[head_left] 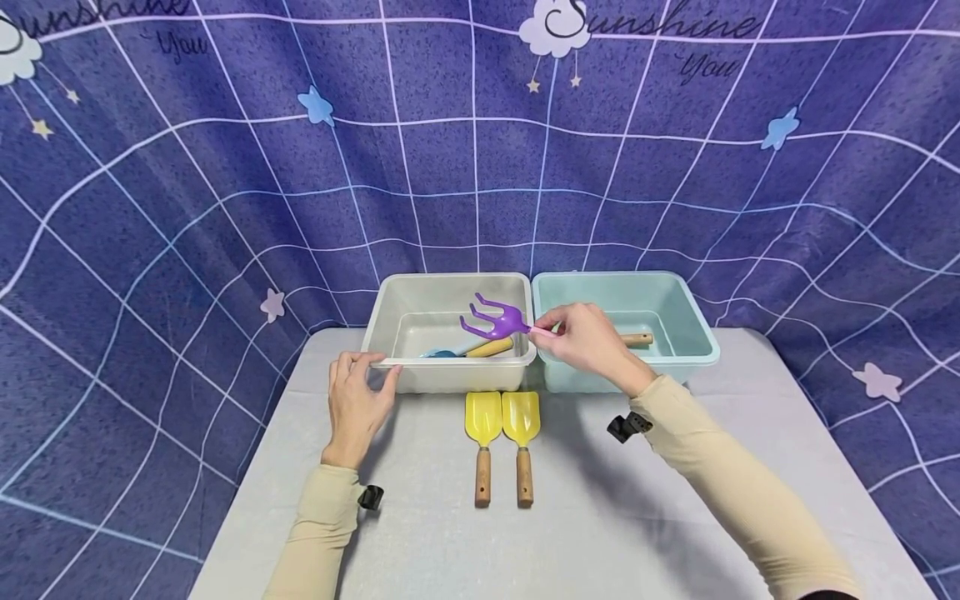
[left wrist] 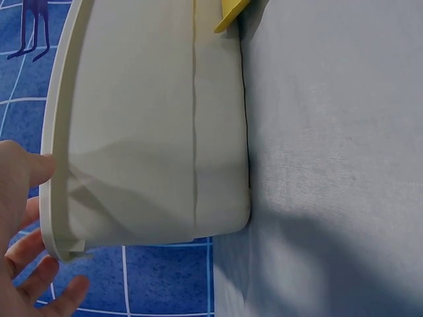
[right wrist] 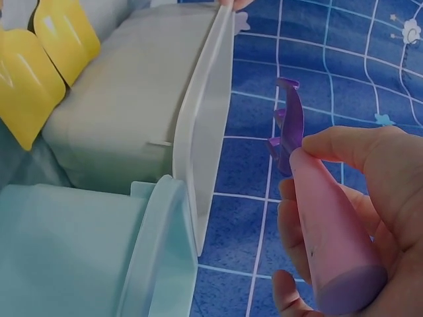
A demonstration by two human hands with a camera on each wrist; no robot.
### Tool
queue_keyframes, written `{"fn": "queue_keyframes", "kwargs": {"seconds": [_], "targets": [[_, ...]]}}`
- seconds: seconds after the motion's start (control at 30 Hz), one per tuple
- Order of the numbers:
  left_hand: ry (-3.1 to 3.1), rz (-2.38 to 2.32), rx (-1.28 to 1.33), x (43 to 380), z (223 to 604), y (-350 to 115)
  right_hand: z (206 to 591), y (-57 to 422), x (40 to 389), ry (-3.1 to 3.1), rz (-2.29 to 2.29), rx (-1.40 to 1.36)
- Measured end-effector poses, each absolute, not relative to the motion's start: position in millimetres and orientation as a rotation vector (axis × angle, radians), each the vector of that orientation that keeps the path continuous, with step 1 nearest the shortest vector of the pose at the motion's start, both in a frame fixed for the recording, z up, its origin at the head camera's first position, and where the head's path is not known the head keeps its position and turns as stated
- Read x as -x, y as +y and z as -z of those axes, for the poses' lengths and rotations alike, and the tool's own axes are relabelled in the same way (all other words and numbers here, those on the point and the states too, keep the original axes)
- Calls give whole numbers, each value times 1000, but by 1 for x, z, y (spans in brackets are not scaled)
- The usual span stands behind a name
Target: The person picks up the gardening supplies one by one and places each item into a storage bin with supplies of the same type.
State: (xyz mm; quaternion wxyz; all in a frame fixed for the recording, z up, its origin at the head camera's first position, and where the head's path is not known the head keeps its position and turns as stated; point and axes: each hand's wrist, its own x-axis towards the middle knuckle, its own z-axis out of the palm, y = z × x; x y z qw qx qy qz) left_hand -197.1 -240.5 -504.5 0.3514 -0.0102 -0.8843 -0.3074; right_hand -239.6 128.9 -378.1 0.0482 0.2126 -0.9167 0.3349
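Observation:
My right hand [head_left: 588,337] holds a small purple hand rake [head_left: 504,321] by its pink handle [right wrist: 334,231], thumb and fingers around it. Its three prongs point left, above the off-white bin [head_left: 450,377]. At that bin's front left corner, my left hand [head_left: 357,408] grips the rim, with the thumb on the outer side and the other fingers across the edge, as the left wrist view shows. Inside the off-white bin lie a tool with a yellow handle [head_left: 490,347] and a blue tool [head_left: 444,353], partly hidden by the front wall.
A light teal bin [head_left: 705,342] stands right beside the off-white one, with a wooden handle [head_left: 637,339] showing inside. Two yellow shovels [head_left: 483,417] with wooden handles lie side by side in front on the pale tablecloth [head_left: 420,533]. A blue gridded curtain [head_left: 480,158] rises behind.

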Motion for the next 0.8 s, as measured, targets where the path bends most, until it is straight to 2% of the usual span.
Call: {"fn": "queue_keyframes", "kwargs": {"seconds": [0.8], "targets": [[-2280,785,28,197,506,-241,374,107,257,-2844,-1019,-634]]}}
